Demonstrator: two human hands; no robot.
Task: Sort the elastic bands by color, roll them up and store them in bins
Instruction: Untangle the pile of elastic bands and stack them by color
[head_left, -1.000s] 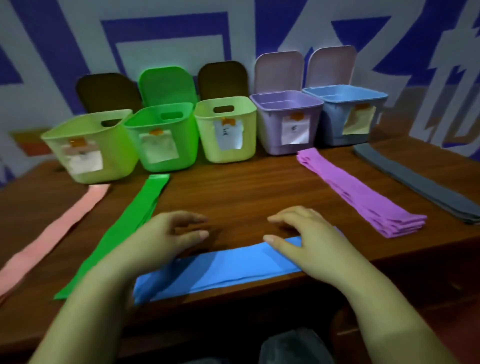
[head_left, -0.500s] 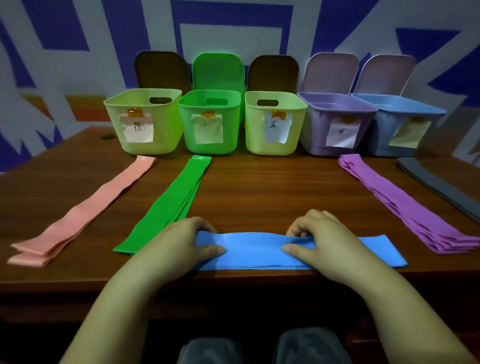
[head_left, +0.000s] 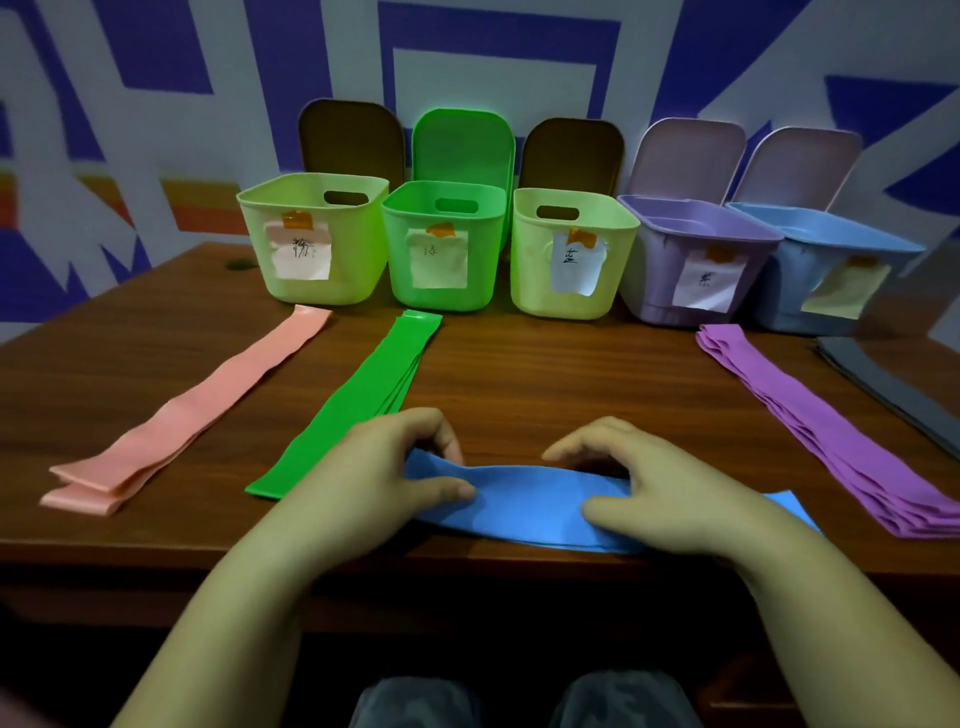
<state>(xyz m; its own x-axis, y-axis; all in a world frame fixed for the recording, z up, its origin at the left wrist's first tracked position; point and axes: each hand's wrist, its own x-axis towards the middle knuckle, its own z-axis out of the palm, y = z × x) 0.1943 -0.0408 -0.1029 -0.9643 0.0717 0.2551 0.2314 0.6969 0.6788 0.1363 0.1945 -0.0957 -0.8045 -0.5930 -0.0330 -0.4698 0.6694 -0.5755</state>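
The scene is dim, with soft overhead light brightest on the row of bins (head_left: 571, 249) toward 12 o'clock and fading to near black below the worktop (head_left: 519, 374) edge at 6 o'clock. Shadows are faint. Wide-angle distortion bends the wall (head_left: 156, 104) pattern at 9 and 3 o'clock. Colours look oversaturated; fine detail is slightly soft.

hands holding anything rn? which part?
Yes: both grip the blue elastic band lying crosswise at the table's near edge. Left hand pinches its left end, right hand holds right of its middle.
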